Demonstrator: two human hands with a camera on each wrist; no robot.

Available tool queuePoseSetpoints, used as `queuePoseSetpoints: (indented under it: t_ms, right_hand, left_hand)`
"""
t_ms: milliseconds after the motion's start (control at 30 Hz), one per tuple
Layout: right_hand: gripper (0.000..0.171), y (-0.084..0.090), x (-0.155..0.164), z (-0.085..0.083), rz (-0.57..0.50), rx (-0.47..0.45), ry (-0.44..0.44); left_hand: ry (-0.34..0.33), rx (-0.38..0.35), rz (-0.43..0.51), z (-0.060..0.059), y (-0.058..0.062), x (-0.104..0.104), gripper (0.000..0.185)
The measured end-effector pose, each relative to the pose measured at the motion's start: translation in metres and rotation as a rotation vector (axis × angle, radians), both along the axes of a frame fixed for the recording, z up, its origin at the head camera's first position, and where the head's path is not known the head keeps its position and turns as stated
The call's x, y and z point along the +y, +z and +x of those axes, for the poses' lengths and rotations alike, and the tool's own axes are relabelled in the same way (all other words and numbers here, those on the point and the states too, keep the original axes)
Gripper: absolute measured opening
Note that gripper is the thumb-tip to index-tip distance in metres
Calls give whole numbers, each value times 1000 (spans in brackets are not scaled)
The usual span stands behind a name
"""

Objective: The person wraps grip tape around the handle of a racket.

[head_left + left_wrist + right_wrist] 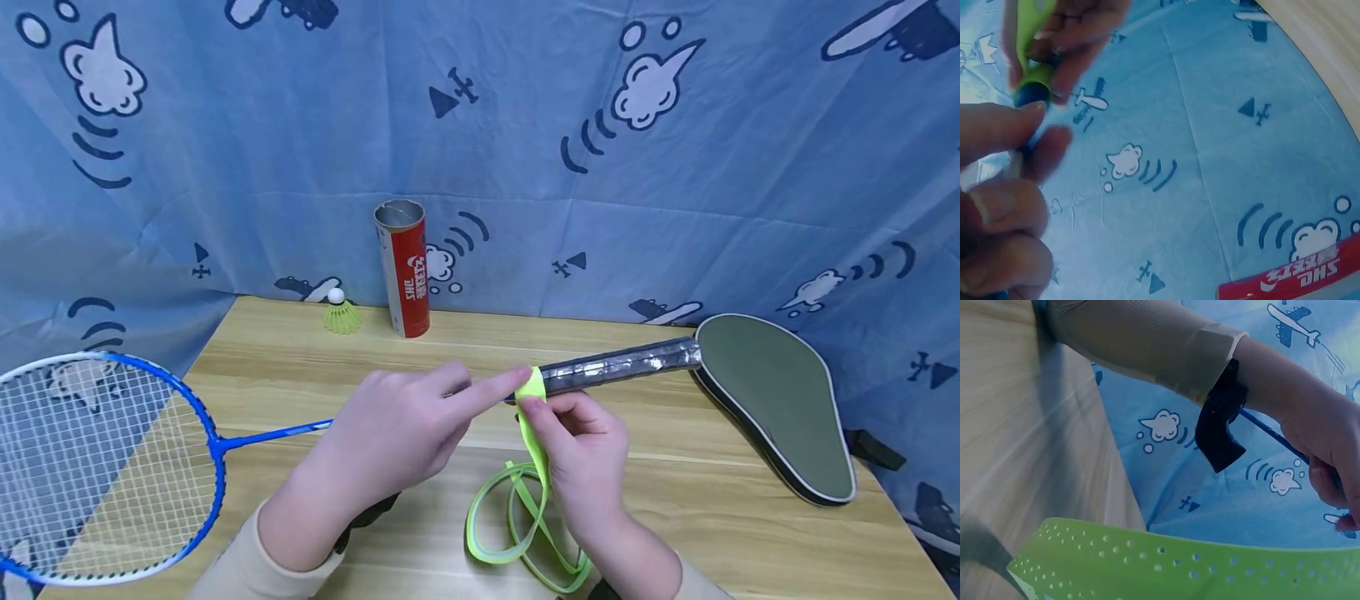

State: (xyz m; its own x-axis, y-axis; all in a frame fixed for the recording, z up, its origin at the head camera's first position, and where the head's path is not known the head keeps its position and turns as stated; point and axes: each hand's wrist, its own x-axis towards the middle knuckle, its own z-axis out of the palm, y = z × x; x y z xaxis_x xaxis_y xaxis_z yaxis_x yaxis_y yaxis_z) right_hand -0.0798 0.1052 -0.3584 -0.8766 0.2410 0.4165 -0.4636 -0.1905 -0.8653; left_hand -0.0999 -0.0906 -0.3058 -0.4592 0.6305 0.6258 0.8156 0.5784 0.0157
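Standing at the near edge of the tabletop [675, 492], the person holds a blue badminton racket [105, 467] across the body, above the wood. The left hand [390, 442] curls around the shaft end of the handle, its index finger stretched out to press the start of a green grip tape [534, 417] against the handle. The right hand [588, 462] pinches the tape just below that point, between thumb and fingers; the slack hangs down and lies in loose loops on the tabletop near the front edge. The rest of the handle [622, 367], still silvery-grey and uncovered, points right, its butt end close to a dark racket cover [780, 400] that lies flat by the right edge, partly overhanging it. The racket head projects past the left edge over the blue cloth. At the rear edge, against the blue patterned backdrop [525, 125], a red shuttlecock tube [403, 267] stands upright with a yellow shuttlecock [341, 312] just beside it on the left. Bare wood lies between those rear items and the hands.
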Motion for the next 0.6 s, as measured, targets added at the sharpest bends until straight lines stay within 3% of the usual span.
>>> queuePoseSetpoints:
  t_ms: [100, 267, 400, 600]
  right_hand:
    - [25, 1, 1, 0, -6, 21, -5]
    - [26, 5, 2, 0, -12, 57, -2]
    - [16, 6, 2, 1, 34, 33, 37]
    - [3, 4, 3, 1, 48, 11, 171]
  left_hand:
    - [-44, 85, 8, -2, 1, -1, 59]
    - [-96, 217, 40, -4, 1, -3, 45]
    - [-98, 219, 34, -5, 2, -5, 47]
    - [-94, 172, 38, -7, 3, -9, 51]
